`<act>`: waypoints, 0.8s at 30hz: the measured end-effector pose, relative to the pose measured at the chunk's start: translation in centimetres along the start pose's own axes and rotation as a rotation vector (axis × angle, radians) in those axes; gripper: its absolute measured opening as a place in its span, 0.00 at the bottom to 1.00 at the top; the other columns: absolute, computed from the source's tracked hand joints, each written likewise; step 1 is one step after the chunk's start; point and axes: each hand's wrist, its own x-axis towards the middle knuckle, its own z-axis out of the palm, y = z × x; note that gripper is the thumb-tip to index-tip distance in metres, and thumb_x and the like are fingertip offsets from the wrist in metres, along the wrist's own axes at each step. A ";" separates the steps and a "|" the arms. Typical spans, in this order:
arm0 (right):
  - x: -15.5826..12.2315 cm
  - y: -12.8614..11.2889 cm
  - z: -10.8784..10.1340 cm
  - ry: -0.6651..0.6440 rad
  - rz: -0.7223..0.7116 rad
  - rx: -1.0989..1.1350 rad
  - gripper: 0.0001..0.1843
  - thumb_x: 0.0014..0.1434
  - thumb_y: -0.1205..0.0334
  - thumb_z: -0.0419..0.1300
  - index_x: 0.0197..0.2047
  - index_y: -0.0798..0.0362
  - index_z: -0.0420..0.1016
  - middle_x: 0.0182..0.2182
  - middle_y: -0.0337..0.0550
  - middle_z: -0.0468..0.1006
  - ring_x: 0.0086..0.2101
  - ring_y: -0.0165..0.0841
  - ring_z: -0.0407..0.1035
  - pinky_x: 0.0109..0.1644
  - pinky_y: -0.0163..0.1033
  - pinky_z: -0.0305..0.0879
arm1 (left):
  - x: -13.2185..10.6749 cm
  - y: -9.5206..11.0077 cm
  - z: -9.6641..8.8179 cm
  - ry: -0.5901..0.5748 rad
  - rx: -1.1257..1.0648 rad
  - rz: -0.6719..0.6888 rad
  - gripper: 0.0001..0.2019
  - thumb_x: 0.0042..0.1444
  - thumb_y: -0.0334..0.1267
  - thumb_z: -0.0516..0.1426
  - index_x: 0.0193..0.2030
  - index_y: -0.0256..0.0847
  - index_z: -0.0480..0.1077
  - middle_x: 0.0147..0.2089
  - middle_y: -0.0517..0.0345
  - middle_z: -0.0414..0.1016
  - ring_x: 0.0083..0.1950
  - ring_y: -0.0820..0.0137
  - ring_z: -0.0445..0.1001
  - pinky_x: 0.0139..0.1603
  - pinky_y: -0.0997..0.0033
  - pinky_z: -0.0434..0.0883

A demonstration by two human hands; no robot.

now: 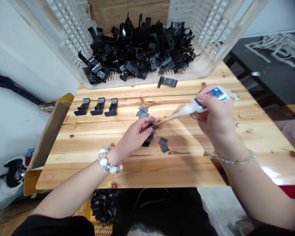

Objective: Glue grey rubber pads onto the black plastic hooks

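Observation:
My left hand is closed on a black plastic clip, held tilted just over the wooden table. In my right hand is a white glue bottle with a blue and red label. Its long thin nozzle points down to the left, and the tip is at the upper end of the clip; whether it touches I cannot tell. Small grey pads lie just beyond my left hand, and more grey pads lie to the right of the clip.
Three black clips stand in a row at the left of the table. A white plastic crate full of black clips is at the back, with a single clip before it. A cardboard box stands left of the table.

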 end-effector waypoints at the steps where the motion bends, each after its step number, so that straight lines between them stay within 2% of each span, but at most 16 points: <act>1: 0.0 0.0 0.0 0.001 -0.002 0.006 0.09 0.43 0.66 0.67 0.23 0.49 0.69 0.16 0.31 0.60 0.15 0.23 0.49 0.14 0.33 0.38 | 0.0 0.0 0.0 0.004 0.002 0.007 0.10 0.62 0.31 0.55 0.50 0.39 0.66 0.47 0.54 0.77 0.35 0.72 0.79 0.42 0.68 0.73; 9: -0.2 0.2 0.3 -0.014 -0.059 -0.020 0.11 0.45 0.64 0.68 0.23 0.49 0.69 0.16 0.31 0.58 0.14 0.23 0.46 0.13 0.33 0.38 | -0.1 -0.4 0.0 0.044 0.054 0.048 0.06 0.62 0.30 0.54 0.45 0.41 0.63 0.42 0.57 0.77 0.34 0.73 0.78 0.38 0.70 0.73; 16: -0.6 0.2 0.5 0.008 -0.090 -0.010 0.07 0.43 0.70 0.65 0.24 0.52 0.70 0.15 0.30 0.60 0.14 0.22 0.49 0.12 0.30 0.40 | -0.1 -0.2 0.1 0.068 0.076 0.043 0.06 0.62 0.29 0.53 0.45 0.41 0.63 0.43 0.57 0.77 0.34 0.73 0.78 0.38 0.70 0.73; 24: -0.9 0.0 0.7 0.034 -0.155 -0.029 0.07 0.43 0.70 0.65 0.25 0.53 0.71 0.14 0.29 0.63 0.13 0.22 0.52 0.11 0.29 0.44 | -0.1 -0.4 0.0 0.080 0.099 0.029 0.07 0.63 0.29 0.53 0.46 0.42 0.64 0.43 0.58 0.77 0.34 0.73 0.79 0.39 0.69 0.73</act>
